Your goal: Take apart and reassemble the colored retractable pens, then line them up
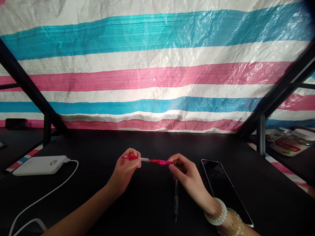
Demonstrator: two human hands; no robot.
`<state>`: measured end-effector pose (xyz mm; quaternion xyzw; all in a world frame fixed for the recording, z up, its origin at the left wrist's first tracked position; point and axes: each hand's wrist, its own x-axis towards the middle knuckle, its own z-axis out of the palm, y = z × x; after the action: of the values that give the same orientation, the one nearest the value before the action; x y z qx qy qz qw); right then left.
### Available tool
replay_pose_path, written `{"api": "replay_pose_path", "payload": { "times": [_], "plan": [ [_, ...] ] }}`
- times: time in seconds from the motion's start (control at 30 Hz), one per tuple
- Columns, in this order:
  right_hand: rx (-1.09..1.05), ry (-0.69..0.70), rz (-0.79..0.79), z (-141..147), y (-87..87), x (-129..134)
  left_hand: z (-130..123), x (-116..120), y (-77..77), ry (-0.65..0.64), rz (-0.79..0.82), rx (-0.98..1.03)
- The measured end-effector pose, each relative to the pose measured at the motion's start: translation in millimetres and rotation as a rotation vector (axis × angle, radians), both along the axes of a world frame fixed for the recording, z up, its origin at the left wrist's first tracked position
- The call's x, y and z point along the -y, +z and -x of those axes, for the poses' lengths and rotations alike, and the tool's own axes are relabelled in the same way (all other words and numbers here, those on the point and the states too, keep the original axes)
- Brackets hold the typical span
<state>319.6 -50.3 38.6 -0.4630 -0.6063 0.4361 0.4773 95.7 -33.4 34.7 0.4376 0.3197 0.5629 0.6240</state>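
A red and pink pen (157, 161) with a clear middle section is held level between my two hands, above the black table (147, 203). My left hand (126, 168) is closed on its red end. The fingertips of my right hand (185, 170) pinch the pink end. Below my right hand, a dark pen (176, 200) lies on the table pointing toward me, its far end partly hidden by the fingers. A black-screened phone (226, 190) lies just right of my right hand, near the wrist with its beaded bracelets.
At the left lies a white power bank (40, 165) with a white cable (52, 190) curving toward me. A striped sheet (152, 75) hangs behind the table between black frame bars (31, 88). Jars and a packet (291, 144) stand at the far right.
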Motion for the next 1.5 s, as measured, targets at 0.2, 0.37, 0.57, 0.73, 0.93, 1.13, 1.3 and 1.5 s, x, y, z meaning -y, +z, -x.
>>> {"api": "replay_pose_path", "payload": {
  "times": [0.2,0.37,0.57,0.73,0.93,1.13,1.3,1.5],
  "plan": [
    [0.192,-0.059,-0.236,2.3,-6.7,1.7,-2.3,0.3,-1.2,-0.081,0.001,0.014],
    [0.258,-0.089,-0.378,0.9,-11.2,4.2,-1.7,-1.3,-2.9,-0.077,0.012,0.026],
    [0.219,-0.098,-0.427,1.6,-13.1,4.2,-2.0,0.6,-2.8,-0.084,0.019,0.012],
    [0.217,-0.086,-0.454,1.1,-13.3,4.2,-4.1,2.6,-1.2,-0.112,0.027,-0.019],
    [0.235,-0.047,-0.366,-0.4,-5.6,8.7,-2.8,4.3,-1.3,-0.137,0.01,-0.042],
    [0.28,0.013,-0.285,-1.3,-1.9,9.6,-3.9,5.3,-3.6,-0.228,-0.08,-0.025],
    [0.312,0.067,-0.32,-0.8,-7.4,8.5,-4.5,8.2,-4.2,-0.344,-0.079,-0.049],
    [0.283,0.11,-0.254,-1.0,-5.7,10.3,-5.1,8.6,-3.2,-0.331,-0.017,-0.014]
  ]
}}
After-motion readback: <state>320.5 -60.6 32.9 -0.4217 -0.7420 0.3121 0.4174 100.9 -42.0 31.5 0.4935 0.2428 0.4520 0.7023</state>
